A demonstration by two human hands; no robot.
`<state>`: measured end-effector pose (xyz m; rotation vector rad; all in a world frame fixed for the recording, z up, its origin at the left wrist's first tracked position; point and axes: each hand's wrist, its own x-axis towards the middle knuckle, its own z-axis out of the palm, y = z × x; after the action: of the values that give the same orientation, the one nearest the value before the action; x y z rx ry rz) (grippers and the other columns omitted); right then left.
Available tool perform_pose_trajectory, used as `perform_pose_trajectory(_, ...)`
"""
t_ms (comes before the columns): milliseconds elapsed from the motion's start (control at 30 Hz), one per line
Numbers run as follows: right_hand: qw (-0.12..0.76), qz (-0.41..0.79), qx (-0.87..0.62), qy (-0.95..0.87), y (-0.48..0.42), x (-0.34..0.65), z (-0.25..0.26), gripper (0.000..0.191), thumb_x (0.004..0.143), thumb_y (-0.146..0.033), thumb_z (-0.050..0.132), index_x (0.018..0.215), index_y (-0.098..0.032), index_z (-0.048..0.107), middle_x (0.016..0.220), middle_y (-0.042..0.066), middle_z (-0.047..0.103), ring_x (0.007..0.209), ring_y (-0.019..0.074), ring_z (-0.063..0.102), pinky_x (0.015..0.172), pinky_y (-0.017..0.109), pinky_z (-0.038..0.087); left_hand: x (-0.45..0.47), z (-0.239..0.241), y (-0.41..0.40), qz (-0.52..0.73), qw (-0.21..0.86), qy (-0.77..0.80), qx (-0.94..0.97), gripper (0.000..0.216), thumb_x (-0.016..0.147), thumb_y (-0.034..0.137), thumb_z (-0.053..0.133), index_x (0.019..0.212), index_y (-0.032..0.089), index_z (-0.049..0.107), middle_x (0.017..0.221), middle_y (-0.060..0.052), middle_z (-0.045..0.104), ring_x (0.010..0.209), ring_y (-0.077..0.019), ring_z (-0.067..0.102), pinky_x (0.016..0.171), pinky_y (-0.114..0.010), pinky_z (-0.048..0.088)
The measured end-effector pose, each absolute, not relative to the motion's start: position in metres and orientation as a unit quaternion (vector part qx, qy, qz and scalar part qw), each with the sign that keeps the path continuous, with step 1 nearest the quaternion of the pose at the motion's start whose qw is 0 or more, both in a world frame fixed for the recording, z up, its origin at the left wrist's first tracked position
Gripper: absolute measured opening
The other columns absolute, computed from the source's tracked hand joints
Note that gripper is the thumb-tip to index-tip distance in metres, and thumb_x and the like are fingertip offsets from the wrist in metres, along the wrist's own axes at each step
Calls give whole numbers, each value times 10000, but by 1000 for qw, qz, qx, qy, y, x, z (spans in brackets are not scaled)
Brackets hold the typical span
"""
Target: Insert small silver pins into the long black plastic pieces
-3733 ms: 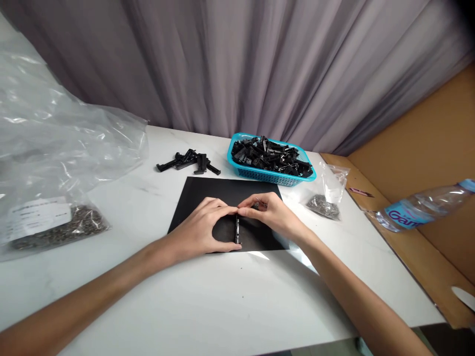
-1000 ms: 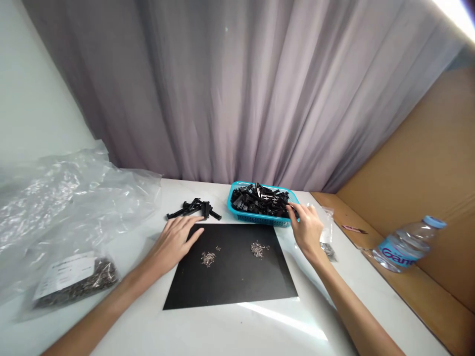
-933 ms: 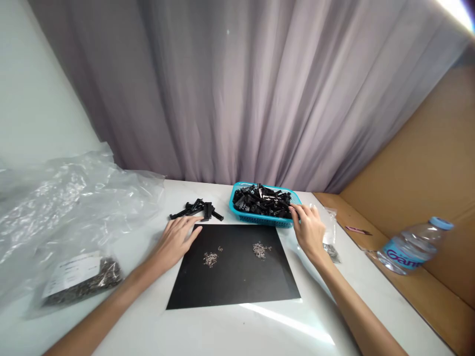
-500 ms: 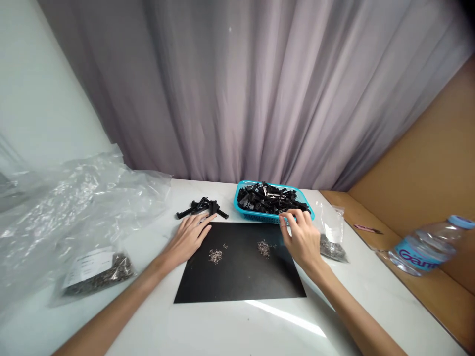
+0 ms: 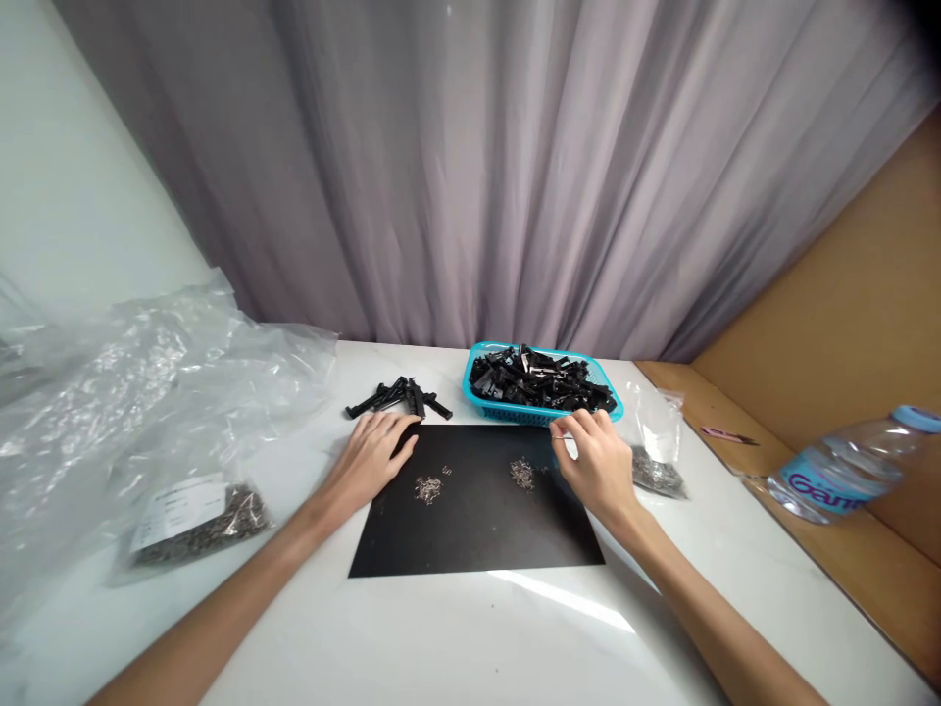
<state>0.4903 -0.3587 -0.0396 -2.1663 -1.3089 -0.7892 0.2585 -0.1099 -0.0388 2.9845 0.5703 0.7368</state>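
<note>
My left hand point(image 5: 371, 453) lies with its fingers stretched out at the far left corner of a black mat point(image 5: 477, 534). Just beyond its fingertips is a small heap of long black plastic parts point(image 5: 397, 394). At the mat's far right corner, my right hand point(image 5: 597, 461) has thumb and index finger pinched together. A thin, light sliver shows at that pinch, too small to name. Between the hands, two little piles of tiny metal pieces rest on the mat, a left pile point(image 5: 427, 489) and a right pile point(image 5: 521, 475).
A blue basket point(image 5: 470, 387) full of black plastic parts stands behind the mat. Bags of small metal pieces lie on the right point(image 5: 657, 471) and left point(image 5: 198, 525), near crumpled clear plastic point(image 5: 147, 392). A water bottle point(image 5: 845, 466) and a pink-handled tool point(image 5: 724, 435) are farther right.
The view has dipped slightly, so the table sits higher in the picture. My left hand's fingers have drawn back a little from the black parts. My right hand keeps its pinch.
</note>
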Motion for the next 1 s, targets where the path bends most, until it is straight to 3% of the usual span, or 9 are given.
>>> perform_pose_trajectory(133,260,-54,-791,-551,-367,501,-34,183,1018,-270,535,1087,-242,702,954,30,739,833,226,645,667,324,432,257,-37,-111,244,-13,187,951,247,1025,326,450,1159,206,619,1099,-104,704,1062,-296,605,1027,-468,398)
perform_pose_trajectory(200,280,55,-766,-576,-374,510,-30,267,1014,-287,543,1258,-257,645,1011,20,740,783,194,655,714,325,472,256,-36,-111,249,-20,189,950,213,1021,327,464,1121,205,608,1041,-97,694,1030,-292,605,1009,-461,398)
perform_pose_trajectory(267,289,109,-751,-584,-380,520,-27,287,1012,-318,542,1275,-258,640,1038,27,737,810,193,662,761,335,496,255,-36,-110,254,-27,191,948,198,1015,342,486,1098,200,596,986,-88,678,993,-292,603,973,-457,405)
perform_pose_trajectory(400,248,132,-770,-573,-387,528,-20,237,985,-366,597,1174,-287,716,1069,27,744,854,205,650,797,353,487,257,-35,-111,280,-63,209,935,231,1004,387,528,1074,174,585,970,-98,658,936,-298,590,874,-440,423)
perform_pose_trajectory(567,186,141,-775,-587,-386,523,-20,283,980,-358,611,1226,-323,748,1078,39,726,853,215,648,775,346,462,271,-33,-115,277,-83,172,942,283,1032,322,470,1212,140,590,1178,-147,659,1072,-311,583,942,-439,420)
perform_pose_trajectory(767,101,151,-745,-641,-393,516,-18,443,1049,-333,499,1473,-235,580,1121,110,654,949,241,658,833,350,503,306,-31,-96,230,-96,92,964,359,1016,184,411,1298,151,630,1322,-158,674,1230,-327,570,1065,-473,354)
perform_pose_trajectory(833,126,156,-738,-644,-393,512,-15,414,1018,-289,570,1420,-204,620,1092,101,666,969,238,659,851,340,507,316,-30,-88,217,-96,70,969,331,1020,187,413,1216,165,679,1257,-148,710,1195,-311,598,1055,-465,359)
perform_pose_trajectory(933,197,124,-749,-621,-389,509,-11,177,982,-230,631,1117,-208,743,1017,63,697,939,223,658,813,325,493,326,-24,-84,206,-93,44,973,310,1043,229,412,1069,181,717,1091,-123,753,1077,-282,645,1026,-447,378)
perform_pose_trajectory(1000,232,99,-755,-605,-385,508,-11,106,981,-222,635,954,-210,737,966,44,704,858,202,647,754,311,473,328,-18,-88,207,-89,30,974,323,1061,253,399,1058,185,715,1067,-114,755,1045,-270,653,1027,-438,380)
